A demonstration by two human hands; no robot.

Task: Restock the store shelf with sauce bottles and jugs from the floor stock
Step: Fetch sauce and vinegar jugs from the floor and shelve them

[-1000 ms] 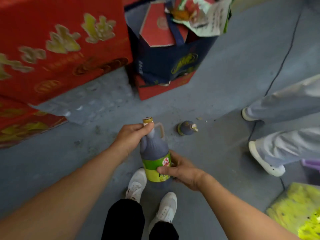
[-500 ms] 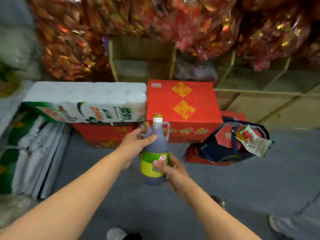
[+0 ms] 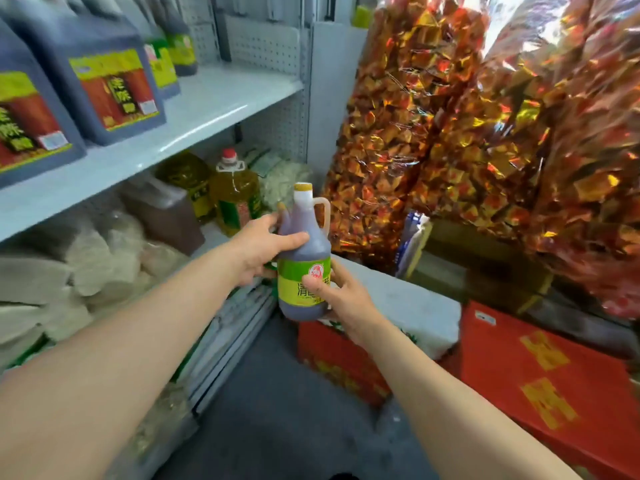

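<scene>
Beside the shelf's right end, 2 hands are holding 1 sauce bottle (image 3: 304, 261) up in the air.

Up at its dark shoulder, the left hand (image 3: 263, 247) is wrapping its thumb and fingers around the bottle, and the right hand (image 3: 341, 296) is gripping the green label lower down. The bottle is standing upright, with its yellow cap on top and its handle pointing right. It is not touching the white shelf (image 3: 194, 116). Big dark jugs (image 3: 100, 74) are sitting at the shelf's left end. Yellow oil jugs (image 3: 235, 195) are standing underneath it. Shiny red and gold bags (image 3: 467, 126) are piling up on the right, above red boxes (image 3: 540, 386).
</scene>
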